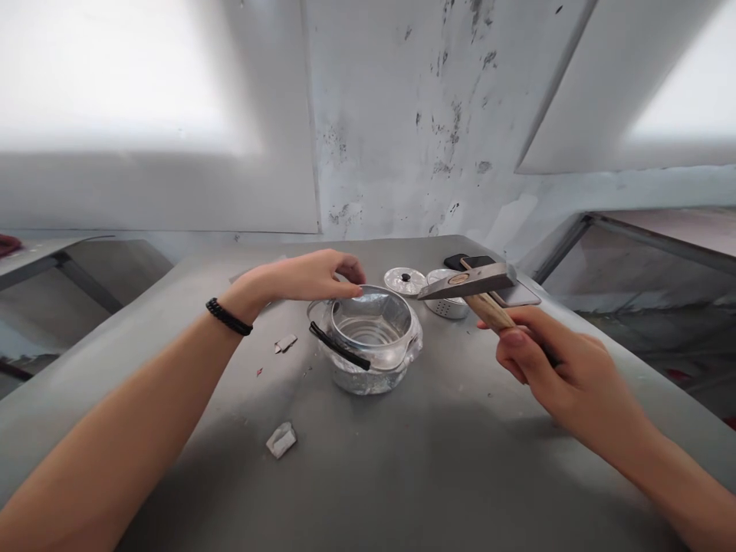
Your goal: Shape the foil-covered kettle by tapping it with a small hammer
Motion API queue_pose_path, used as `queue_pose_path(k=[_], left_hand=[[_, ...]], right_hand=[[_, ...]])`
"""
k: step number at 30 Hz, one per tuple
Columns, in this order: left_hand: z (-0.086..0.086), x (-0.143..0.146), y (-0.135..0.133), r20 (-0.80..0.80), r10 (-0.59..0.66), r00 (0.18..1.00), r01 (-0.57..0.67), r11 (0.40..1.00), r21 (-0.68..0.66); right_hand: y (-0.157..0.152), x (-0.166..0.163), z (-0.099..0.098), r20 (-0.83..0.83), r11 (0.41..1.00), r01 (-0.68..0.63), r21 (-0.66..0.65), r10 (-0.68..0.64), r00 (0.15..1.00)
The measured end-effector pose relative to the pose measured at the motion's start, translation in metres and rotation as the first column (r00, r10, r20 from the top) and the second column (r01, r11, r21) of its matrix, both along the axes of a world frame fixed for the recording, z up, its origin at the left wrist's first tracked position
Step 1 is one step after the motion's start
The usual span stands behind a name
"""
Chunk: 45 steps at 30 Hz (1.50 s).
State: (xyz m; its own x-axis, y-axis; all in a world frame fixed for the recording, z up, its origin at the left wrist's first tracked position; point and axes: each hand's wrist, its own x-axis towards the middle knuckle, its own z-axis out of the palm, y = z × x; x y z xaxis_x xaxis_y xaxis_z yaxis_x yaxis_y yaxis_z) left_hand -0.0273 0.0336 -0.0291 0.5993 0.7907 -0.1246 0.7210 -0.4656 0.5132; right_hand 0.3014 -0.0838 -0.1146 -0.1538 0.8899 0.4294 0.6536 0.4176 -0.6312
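Observation:
In front of me stands a shiny metal pot (pixel 368 376) with no lid on it, partly wrapped in clear plastic. Its wire handle with a black grip (pixel 339 346) hangs down over the near left side. My left hand (pixel 319 274) is at the far left rim, thumb against the edge and fingers bent over it. A hammer (pixel 465 282) is raised right of the pot, its metal head pointing left. My right hand (pixel 546 360) is closed round the hammer's wooden handle. The hammer head is apart from the pot.
Behind the pot lie a round lid (pixel 405 280) with a black knob and a perforated metal basket (pixel 447 307). A phone (pixel 517 294) and dark items lie beyond the hammer. Scraps (pixel 281 440) are scattered on the grey table (pixel 368 475). A stained wall (pixel 414 153) rises behind.

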Motion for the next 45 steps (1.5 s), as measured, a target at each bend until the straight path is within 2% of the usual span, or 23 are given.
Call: queue_pose_path(k=[2, 4, 6, 8, 10, 11, 14, 17, 19, 21, 26, 32, 36, 38, 43, 45], left_hand=[[0.006, 0.0, -0.003, 0.024, 0.044, 0.999, -0.046, 0.993, 0.111], [0.012, 0.002, -0.009, 0.0, 0.123, 0.992, -0.118, 0.953, 0.278], [0.017, 0.008, -0.018, -0.069, 0.21, 0.975, -0.15, 0.856, 0.495], [0.018, 0.02, -0.03, -0.163, 0.282, 0.945, -0.085, 0.696, 0.713], [0.016, 0.034, -0.044, -0.291, 0.297, 0.91, 0.059, 0.601, 0.797], [0.014, 0.04, -0.05, -0.333, 0.296, 0.895, 0.106, 0.584, 0.805], [0.012, 0.052, -0.066, -0.395, 0.286, 0.873, 0.148, 0.616, 0.773], [0.015, 0.051, -0.073, -0.356, 0.238, 0.904, 0.088, 0.71, 0.699], [0.017, 0.048, -0.074, -0.332, 0.162, 0.929, 0.085, 0.781, 0.619], [0.016, 0.044, -0.074, -0.316, 0.099, 0.944, 0.1, 0.824, 0.557], [0.015, 0.038, -0.069, -0.289, 0.072, 0.955, 0.055, 0.91, 0.41], [0.03, 0.024, -0.07, -0.307, 0.039, 0.951, 0.053, 0.957, 0.286], [0.038, 0.016, -0.063, -0.332, 0.107, 0.937, -0.031, 0.974, 0.224], [0.038, 0.017, -0.057, -0.343, 0.111, 0.933, -0.045, 0.98, 0.194], [0.032, 0.023, -0.044, -0.247, -0.032, 0.969, 0.031, 0.999, -0.006], [0.03, 0.024, -0.041, -0.231, -0.023, 0.973, 0.014, 0.999, -0.039]], right_hand=[[-0.001, -0.001, 0.001, -0.028, 0.997, -0.049, -0.064, 0.047, 0.999], [-0.002, -0.003, 0.002, -0.017, 0.99, -0.091, -0.11, 0.09, 0.996], [-0.002, -0.006, 0.001, 0.037, 0.986, -0.102, -0.134, 0.108, 0.993], [-0.001, -0.008, 0.0, 0.113, 0.985, -0.102, -0.136, 0.118, 0.987], [0.0, -0.009, -0.002, 0.183, 0.986, -0.111, -0.122, 0.132, 0.974], [0.0, -0.009, -0.004, 0.217, 0.986, -0.123, -0.112, 0.145, 0.965], [0.001, -0.009, -0.007, 0.309, 0.983, -0.151, -0.104, 0.176, 0.935], [0.001, -0.009, -0.011, 0.362, 0.981, -0.144, -0.132, 0.183, 0.914], [0.001, -0.01, -0.014, 0.38, 0.975, -0.126, -0.185, 0.189, 0.905], [-0.001, -0.013, -0.016, 0.395, 0.962, -0.112, -0.249, 0.207, 0.895], [-0.007, -0.021, -0.018, 0.413, 0.936, -0.106, -0.335, 0.247, 0.877], [-0.009, -0.022, -0.013, 0.453, 0.937, -0.064, -0.344, 0.225, 0.862], [-0.009, -0.022, -0.01, 0.461, 0.94, -0.086, -0.331, 0.24, 0.854], [-0.009, -0.023, -0.009, 0.464, 0.937, -0.088, -0.339, 0.248, 0.85], [-0.011, -0.025, -0.007, 0.453, 0.924, -0.089, -0.372, 0.264, 0.851], [-0.012, -0.025, -0.007, 0.46, 0.945, -0.089, -0.313, 0.233, 0.857]])
